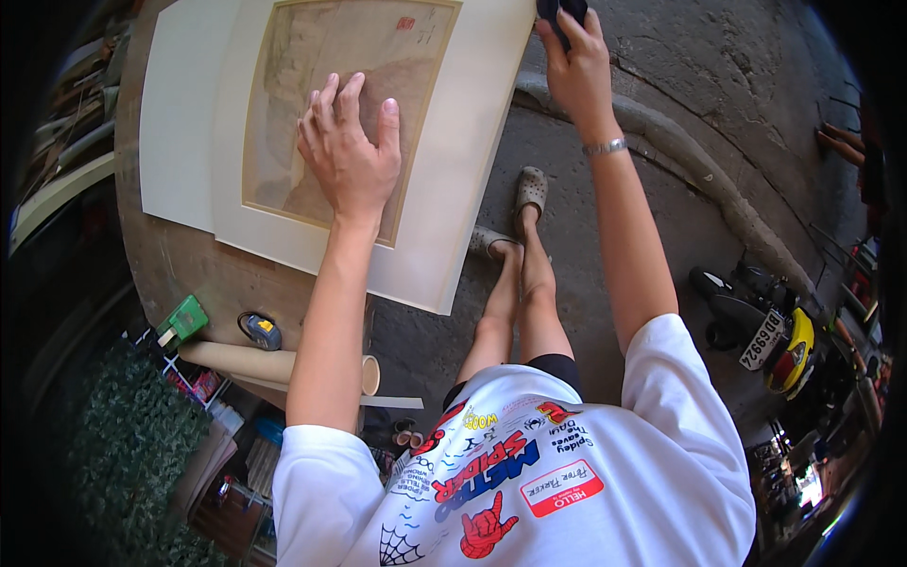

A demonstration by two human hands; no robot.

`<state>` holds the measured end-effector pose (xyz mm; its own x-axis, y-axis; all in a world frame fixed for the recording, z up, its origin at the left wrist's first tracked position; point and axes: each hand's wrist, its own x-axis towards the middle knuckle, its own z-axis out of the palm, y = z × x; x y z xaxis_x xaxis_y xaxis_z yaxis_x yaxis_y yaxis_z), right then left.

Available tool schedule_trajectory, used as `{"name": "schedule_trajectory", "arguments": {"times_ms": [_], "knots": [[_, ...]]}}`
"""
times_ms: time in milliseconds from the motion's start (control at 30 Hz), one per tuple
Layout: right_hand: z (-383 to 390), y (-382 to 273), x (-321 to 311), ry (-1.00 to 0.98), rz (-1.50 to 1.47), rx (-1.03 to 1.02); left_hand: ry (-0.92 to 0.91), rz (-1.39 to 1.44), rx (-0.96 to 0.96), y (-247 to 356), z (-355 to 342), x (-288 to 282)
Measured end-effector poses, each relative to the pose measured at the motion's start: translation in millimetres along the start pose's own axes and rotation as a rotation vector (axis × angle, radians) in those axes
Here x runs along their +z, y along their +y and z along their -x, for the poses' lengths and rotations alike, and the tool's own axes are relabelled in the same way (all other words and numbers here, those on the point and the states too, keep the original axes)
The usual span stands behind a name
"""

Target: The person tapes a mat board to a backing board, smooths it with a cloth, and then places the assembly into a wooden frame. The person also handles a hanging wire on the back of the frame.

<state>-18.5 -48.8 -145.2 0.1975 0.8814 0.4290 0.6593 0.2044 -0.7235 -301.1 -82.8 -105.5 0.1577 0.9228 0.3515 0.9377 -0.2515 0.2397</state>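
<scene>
A matted painting (406,90) in brownish tones, with a small red seal mark, lies in a wide white mount board (435,227) on the table. My left hand (351,156) rests over the painting, palm down, fingers spread, holding nothing. My right hand (578,71), with a silver bracelet at the wrist, is closed around a small black object (564,21) beside the board's far right edge. That object's kind cannot be made out, as it is partly cut off by the picture's upper rim. A second white board (179,142) sticks out beneath the mount on the left.
On the brown table (170,255) lie a green tool (184,319), a tape measure (261,331) and a cardboard tube (236,361) near the left forearm. A parked motorbike (789,345) stands on the right. A hose-like ridge (699,156) crosses the concrete floor.
</scene>
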Motion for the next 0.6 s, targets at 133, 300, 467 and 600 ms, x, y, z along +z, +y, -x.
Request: {"name": "schedule_trajectory", "arguments": {"times_ms": [133, 300, 467, 600], "knots": [[56, -36, -5, -0.086, -0.074, 0.043, 0.002, -0.012, -0.001, -2, 1, -1], [142, -109, -21, -0.225, -0.208, 0.199, 0.006, -0.021, 0.004, -1, 0, -2], [216, -165, -28, -0.304, -0.227, 0.249, 0.042, -0.005, 0.026, -5, 1, 3], [269, -187, -31, -0.368, -0.277, 0.272, 0.054, -0.002, 0.045, -8, 1, 6]]}}
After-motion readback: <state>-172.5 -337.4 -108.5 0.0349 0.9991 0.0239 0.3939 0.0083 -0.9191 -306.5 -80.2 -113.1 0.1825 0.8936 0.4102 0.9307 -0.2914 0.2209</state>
